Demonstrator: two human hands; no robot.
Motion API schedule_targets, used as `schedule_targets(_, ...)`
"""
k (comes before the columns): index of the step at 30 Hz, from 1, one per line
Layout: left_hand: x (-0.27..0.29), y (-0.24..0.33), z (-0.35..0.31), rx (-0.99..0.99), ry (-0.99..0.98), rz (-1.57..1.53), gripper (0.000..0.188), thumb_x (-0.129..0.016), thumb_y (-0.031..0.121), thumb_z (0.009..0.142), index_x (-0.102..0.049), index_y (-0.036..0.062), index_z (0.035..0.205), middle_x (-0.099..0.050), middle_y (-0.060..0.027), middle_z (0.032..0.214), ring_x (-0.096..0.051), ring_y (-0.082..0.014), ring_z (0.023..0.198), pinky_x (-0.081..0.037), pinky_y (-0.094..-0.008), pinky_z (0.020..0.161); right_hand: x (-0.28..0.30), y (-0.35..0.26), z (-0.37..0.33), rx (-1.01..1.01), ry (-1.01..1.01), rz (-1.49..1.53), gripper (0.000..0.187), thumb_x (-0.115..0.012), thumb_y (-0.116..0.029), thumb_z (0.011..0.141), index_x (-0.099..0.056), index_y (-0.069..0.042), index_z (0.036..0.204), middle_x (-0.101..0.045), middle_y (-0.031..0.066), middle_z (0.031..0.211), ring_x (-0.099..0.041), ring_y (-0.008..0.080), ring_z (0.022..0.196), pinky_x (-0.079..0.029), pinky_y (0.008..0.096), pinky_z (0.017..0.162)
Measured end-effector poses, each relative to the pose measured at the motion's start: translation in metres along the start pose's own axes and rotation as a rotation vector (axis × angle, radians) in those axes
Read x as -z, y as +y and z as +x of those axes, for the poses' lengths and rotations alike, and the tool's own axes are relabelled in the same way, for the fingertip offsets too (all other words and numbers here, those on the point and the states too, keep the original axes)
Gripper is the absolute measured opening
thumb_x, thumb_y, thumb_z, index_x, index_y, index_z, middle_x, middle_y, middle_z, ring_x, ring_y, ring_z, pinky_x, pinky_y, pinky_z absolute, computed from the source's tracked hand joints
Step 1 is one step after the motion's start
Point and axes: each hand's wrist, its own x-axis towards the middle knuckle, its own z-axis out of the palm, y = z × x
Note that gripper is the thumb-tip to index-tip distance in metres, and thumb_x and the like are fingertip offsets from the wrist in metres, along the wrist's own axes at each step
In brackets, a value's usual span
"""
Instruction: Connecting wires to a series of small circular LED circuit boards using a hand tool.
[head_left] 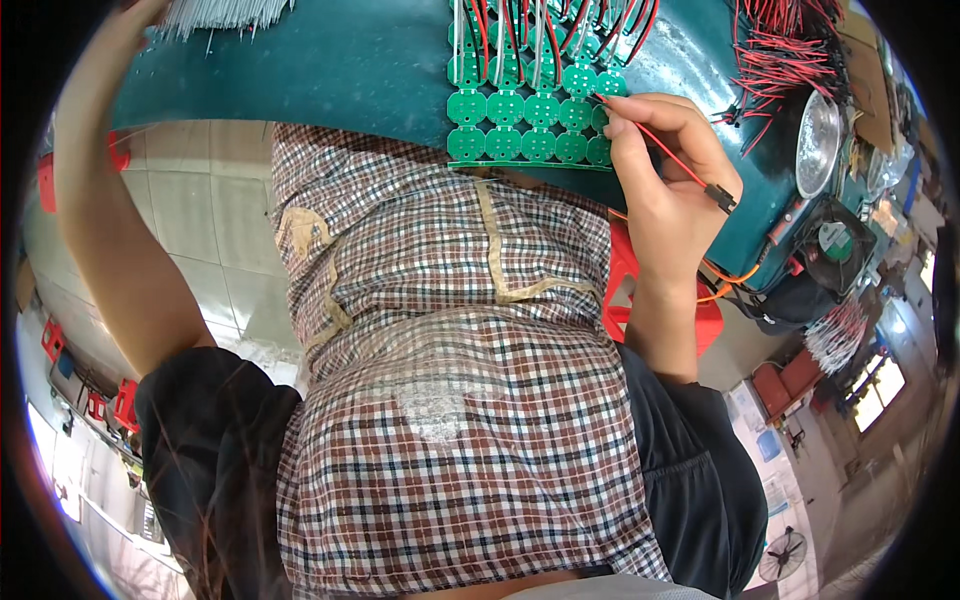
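Note:
A green panel of several small round-cornered circuit boards [504, 143] lies along the table's near edge. Red, black and white wires [520, 40] stand up from its far rows, while the near rows are bare. My right hand [680, 160] is at the panel's right side, pinching a red wire lead [668, 150] between thumb and fingers. One tip of the lead is over a board; its black plug [720, 197] hangs across the palm. My left hand [143, 14] reaches to the far left, beside a pile of white wires [222, 14]. Its fingers are cut off by the picture's edge.
On the right of the dark green table [340, 75] lie bundles of red and black wires [785, 60], a round metal dish [818, 145], a soldering iron [785, 222] with orange cable, and a small black fan [835, 240]. A red stool [620, 285] stands below.

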Motion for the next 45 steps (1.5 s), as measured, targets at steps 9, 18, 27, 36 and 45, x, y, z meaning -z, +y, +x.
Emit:
schedule_targets(9,-0.009,0.090,-0.014,0.009,-0.001,-0.380,0.029,-0.068,0.013,0.076,-0.056,-0.0049,0.057,-0.053,-0.0046,0.050,-0.046,-0.0109,0.047,-0.033,-0.0300,0.045,-0.002,0.000,0.002,-0.058,0.009,0.015,0.008,-0.068,0.004,0.084,-0.072,0.004,0.091,-0.069,0.0056,0.088,-0.063,0.0084,0.073,-0.050,0.0215,0.069)
schedule_targets(18,0.004,0.098,-0.036,0.010,0.067,-0.439,0.024,-0.067,0.013,0.081,-0.065,-0.0070,0.068,-0.062,-0.0081,0.061,-0.055,-0.0108,0.055,-0.041,-0.0294,0.048,-0.005,-0.007,0.009,-0.001,0.006,-0.140,0.013,-0.066,0.007,0.080,-0.073,0.003,0.091,-0.066,0.0030,0.080,-0.060,0.0069,0.066,-0.048,0.0209,0.062)
schedule_targets(27,0.003,0.100,-0.079,-0.060,0.265,-0.285,0.041,-0.068,0.040,0.091,-0.070,0.0079,0.116,-0.070,-0.0117,0.111,-0.068,-0.0210,0.099,-0.052,-0.0390,0.089,-0.007,-0.021,0.021,0.247,-0.116,-0.402,0.014,-0.066,0.010,0.073,-0.067,0.001,0.084,-0.063,0.0069,0.077,-0.061,0.0146,0.064,-0.048,0.0251,0.059)
schedule_targets(36,-0.075,0.161,-0.133,-0.260,0.271,-0.444,0.008,-0.068,0.001,0.092,-0.070,0.0001,0.100,-0.071,-0.0038,0.097,-0.069,-0.0104,0.086,-0.056,-0.0245,0.072,-0.010,-0.032,0.026,0.102,-0.175,-0.530,0.012,-0.071,0.001,0.077,-0.070,-0.001,0.089,-0.066,0.0075,0.076,-0.065,0.0184,0.063,-0.051,0.0294,0.059)
schedule_targets(45,-0.073,0.195,-0.149,-0.134,-0.004,-0.920,0.012,-0.062,-0.005,0.096,-0.065,-0.0085,0.107,-0.071,-0.0142,0.105,-0.071,-0.0189,0.099,-0.058,-0.0260,0.083,-0.011,-0.028,0.024,0.140,-0.165,-0.549,0.016,-0.074,0.000,0.083,-0.074,0.000,0.099,-0.072,0.0054,0.082,-0.061,0.0079,0.065,-0.049,0.0231,0.060)
